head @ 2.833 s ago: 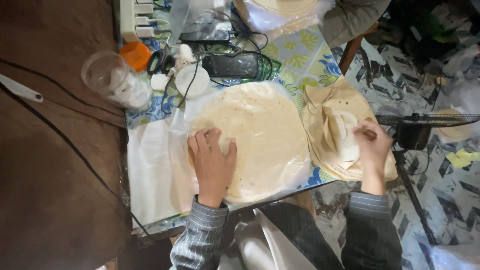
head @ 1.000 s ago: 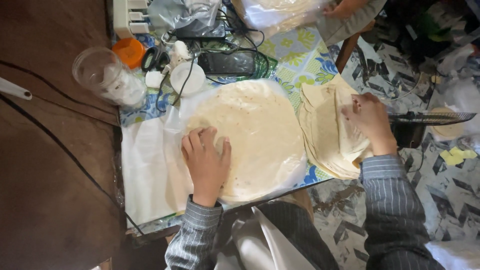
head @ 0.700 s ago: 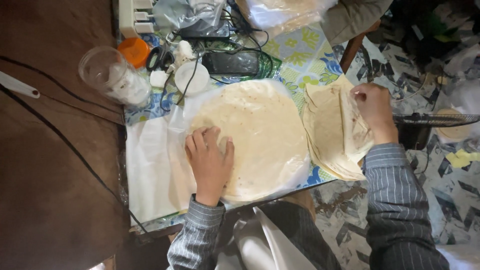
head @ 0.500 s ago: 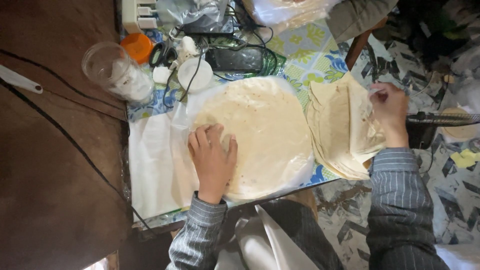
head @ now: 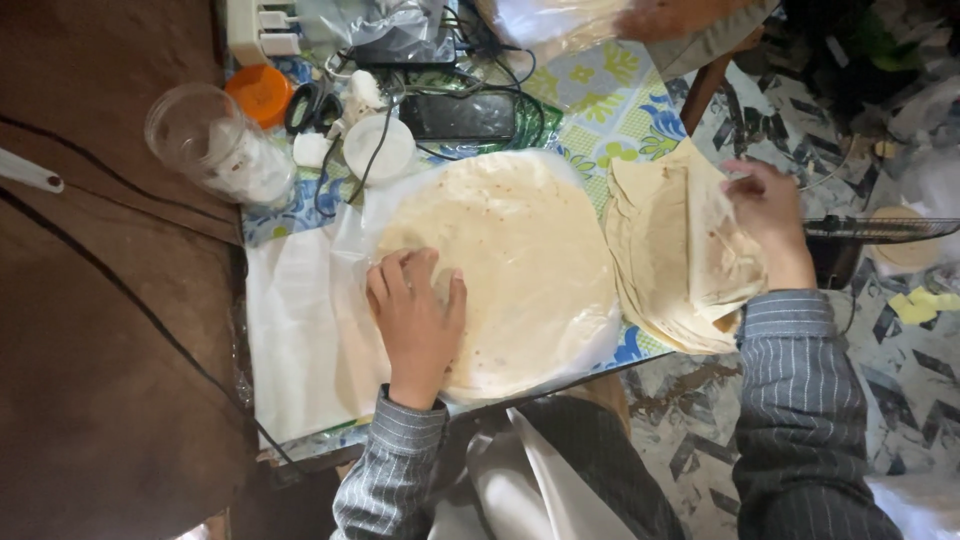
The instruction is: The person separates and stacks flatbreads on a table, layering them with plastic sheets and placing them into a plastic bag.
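Note:
A large round flatbread (head: 510,270) lies spread on a clear plastic sheet (head: 300,330) over the table. My left hand (head: 418,320) rests flat on its near left part, fingers apart. To the right, a stack of flatbreads (head: 665,265) hangs over the table's edge. My right hand (head: 765,215) grips the far edge of the stack's top flatbread (head: 715,245), which is lifted and folded partly over.
A clear jar (head: 215,145), an orange lid (head: 258,92), a white round lid (head: 378,148), a black phone (head: 468,115) and tangled cables crowd the table's far side. A power strip (head: 262,25) sits at the back. A brown cloth (head: 100,300) lies left; patterned floor right.
My right hand moved from the middle of the stack to its far right edge and lifted the top flatbread. My left hand stayed pressed on the large flatbread.

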